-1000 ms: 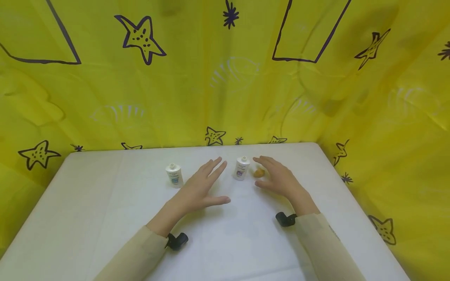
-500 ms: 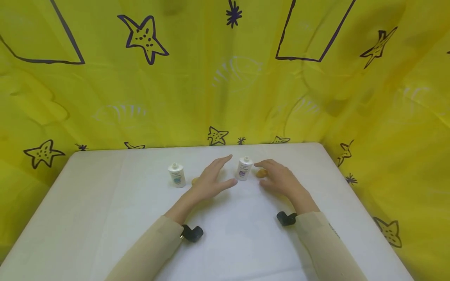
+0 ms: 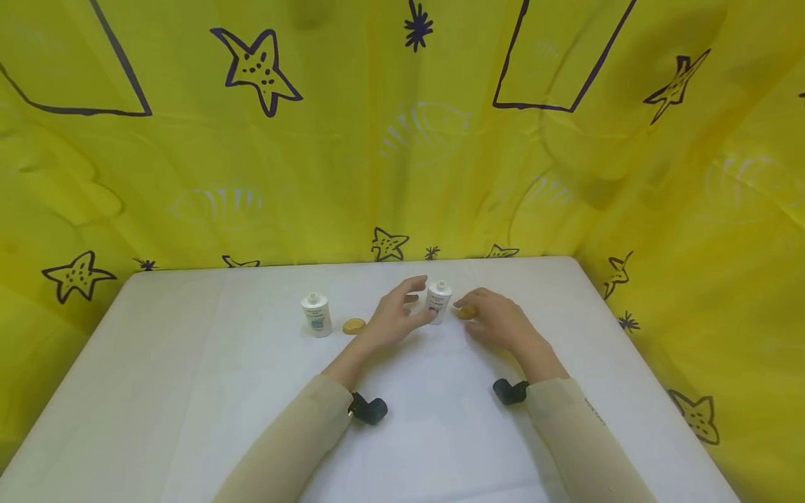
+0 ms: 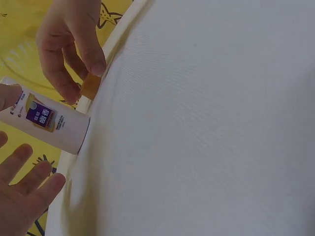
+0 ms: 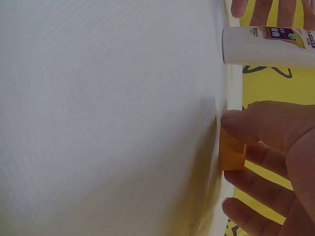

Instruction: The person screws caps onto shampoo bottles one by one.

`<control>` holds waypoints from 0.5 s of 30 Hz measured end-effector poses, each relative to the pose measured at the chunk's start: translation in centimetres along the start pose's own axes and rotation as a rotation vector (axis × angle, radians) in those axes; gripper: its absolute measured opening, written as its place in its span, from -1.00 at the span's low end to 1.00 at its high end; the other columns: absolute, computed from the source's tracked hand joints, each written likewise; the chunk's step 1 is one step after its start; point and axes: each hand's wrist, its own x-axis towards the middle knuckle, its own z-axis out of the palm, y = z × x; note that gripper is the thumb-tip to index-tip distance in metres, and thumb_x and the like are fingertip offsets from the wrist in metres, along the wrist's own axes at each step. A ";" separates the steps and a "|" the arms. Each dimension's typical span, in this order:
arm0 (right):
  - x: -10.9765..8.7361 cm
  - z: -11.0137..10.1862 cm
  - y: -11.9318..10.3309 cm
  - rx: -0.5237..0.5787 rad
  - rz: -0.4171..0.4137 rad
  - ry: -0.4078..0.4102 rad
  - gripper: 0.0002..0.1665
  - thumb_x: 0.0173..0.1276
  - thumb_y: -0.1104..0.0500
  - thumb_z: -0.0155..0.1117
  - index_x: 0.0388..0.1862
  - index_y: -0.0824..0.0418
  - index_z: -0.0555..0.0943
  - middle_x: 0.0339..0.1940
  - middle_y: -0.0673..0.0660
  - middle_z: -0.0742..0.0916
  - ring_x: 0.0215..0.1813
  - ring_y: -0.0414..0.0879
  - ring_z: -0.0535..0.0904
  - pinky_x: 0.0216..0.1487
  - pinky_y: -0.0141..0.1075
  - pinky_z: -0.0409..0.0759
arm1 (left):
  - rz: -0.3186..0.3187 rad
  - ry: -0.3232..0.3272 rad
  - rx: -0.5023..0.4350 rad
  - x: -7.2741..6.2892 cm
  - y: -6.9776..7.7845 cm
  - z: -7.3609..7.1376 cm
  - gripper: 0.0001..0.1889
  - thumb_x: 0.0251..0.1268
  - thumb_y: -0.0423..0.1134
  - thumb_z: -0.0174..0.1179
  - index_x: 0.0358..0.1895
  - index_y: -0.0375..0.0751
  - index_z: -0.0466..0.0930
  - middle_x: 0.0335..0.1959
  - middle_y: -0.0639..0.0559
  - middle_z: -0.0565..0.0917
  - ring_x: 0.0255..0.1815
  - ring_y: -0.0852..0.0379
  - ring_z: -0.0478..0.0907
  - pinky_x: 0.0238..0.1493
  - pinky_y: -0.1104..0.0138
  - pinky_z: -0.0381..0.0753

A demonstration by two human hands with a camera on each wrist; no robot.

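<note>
A white bottle (image 3: pixel 438 302) with a purple label stands upright, its narrow neck bare on top. My left hand (image 3: pixel 391 320) is around its left side, thumb in front and fingers parted; in the left wrist view the thumb overlaps the bottle (image 4: pixel 54 123) while the other fingers are apart from it. To the bottle's right, my right hand (image 3: pixel 503 321) pinches an orange cap (image 5: pixel 232 151) between thumb and fingers, down at the tabletop. A second white bottle (image 3: pixel 316 316), with a blue-green label, stands at the left, and a golden cap (image 3: pixel 353 326) lies beside it.
All of this is on a white-covered table (image 3: pixel 189 405). A yellow curtain (image 3: pixel 327 161) printed with starfish hangs behind it and along the right side. Each wrist wears a small black camera (image 3: pixel 367 409).
My left hand has moved right, from near the left bottle to the purple-labelled one, uncovering the golden cap. The right hand's fingers have closed in on the orange cap.
</note>
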 end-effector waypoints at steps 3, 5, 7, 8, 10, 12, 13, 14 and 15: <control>0.1 0.1 0.0 -0.008 -0.003 0.009 -0.59 0.26 0.25 0.38 0.11 0.06 0.69 0.13 0.07 0.69 0.14 0.08 0.62 0.20 0.08 0.53 | -0.013 -0.002 -0.016 0.3 -0.2 0.3 -0.32 0.35 -0.10 0.30 0.49 0.01 0.24 0.44 -0.02 0.41 0.43 -0.11 0.37 0.36 0.04 0.43; 0.2 0.1 0.1 -0.011 -0.006 0.012 -0.61 0.27 0.26 0.37 0.09 0.06 0.70 0.10 0.07 0.71 0.15 0.08 0.62 0.19 0.08 0.53 | -0.020 0.001 -0.019 0.4 -0.3 0.5 -0.37 0.37 -0.09 0.28 0.45 0.05 0.28 0.41 0.02 0.44 0.42 -0.06 0.38 0.35 0.06 0.44; 0.3 0.2 0.0 -0.014 0.001 0.015 -0.65 0.30 0.26 0.36 0.06 0.05 0.71 0.08 0.06 0.72 0.16 0.09 0.61 0.20 0.08 0.54 | -0.014 0.002 -0.033 0.6 -0.5 0.7 -0.42 0.39 -0.11 0.26 0.42 0.05 0.31 0.38 0.01 0.47 0.40 -0.03 0.42 0.34 0.08 0.45; 0.4 0.2 0.0 -0.015 0.005 0.015 -0.68 0.32 0.25 0.36 0.05 0.05 0.72 0.07 0.06 0.72 0.16 0.09 0.62 0.20 0.08 0.53 | -0.011 0.001 -0.042 0.7 -0.7 0.8 -0.45 0.40 -0.12 0.25 0.41 0.06 0.32 0.37 0.01 0.48 0.38 -0.02 0.44 0.33 0.09 0.46; 0.5 0.2 -0.1 -0.021 0.012 0.016 -0.73 0.35 0.23 0.36 0.02 0.04 0.73 0.06 0.06 0.73 0.16 0.11 0.62 0.20 0.09 0.53 | -0.004 -0.004 -0.056 0.8 -0.8 1.0 -0.47 0.42 -0.14 0.23 0.40 0.04 0.33 0.34 0.00 0.50 0.35 -0.01 0.47 0.32 0.12 0.48; 0.6 0.2 -0.2 -0.026 0.023 0.019 -0.77 0.37 0.19 0.36 -0.02 0.03 0.73 0.05 0.06 0.73 0.16 0.11 0.62 0.21 0.09 0.53 | -0.001 -0.005 -0.067 1.0 -0.9 1.3 -0.47 0.42 -0.17 0.23 0.40 0.03 0.33 0.33 -0.02 0.51 0.32 -0.03 0.50 0.31 0.13 0.50; 0.6 0.1 -0.2 -0.029 0.026 0.020 -0.79 0.37 0.18 0.36 -0.03 0.03 0.73 0.05 0.06 0.73 0.15 0.11 0.62 0.20 0.09 0.54 | -0.004 -0.003 -0.065 1.1 -0.9 1.4 -0.47 0.42 -0.17 0.23 0.40 0.03 0.33 0.32 -0.03 0.51 0.31 -0.03 0.51 0.30 0.14 0.50; 0.7 0.1 -0.2 -0.030 0.026 0.022 -0.80 0.38 0.17 0.35 -0.04 0.03 0.73 0.05 0.07 0.73 0.15 0.12 0.62 0.20 0.09 0.54 | -0.008 -0.001 -0.060 1.2 -0.9 1.5 -0.47 0.41 -0.17 0.24 0.40 0.02 0.33 0.31 -0.03 0.52 0.30 -0.03 0.52 0.29 0.14 0.50; 0.7 0.1 -0.3 -0.032 0.028 0.024 -0.81 0.39 0.16 0.35 -0.05 0.03 0.73 0.05 0.07 0.73 0.15 0.12 0.62 0.20 0.09 0.54 | -0.010 0.001 -0.054 1.3 -0.8 1.6 -0.47 0.41 -0.18 0.24 0.39 0.02 0.33 0.30 -0.03 0.52 0.29 -0.03 0.52 0.29 0.14 0.51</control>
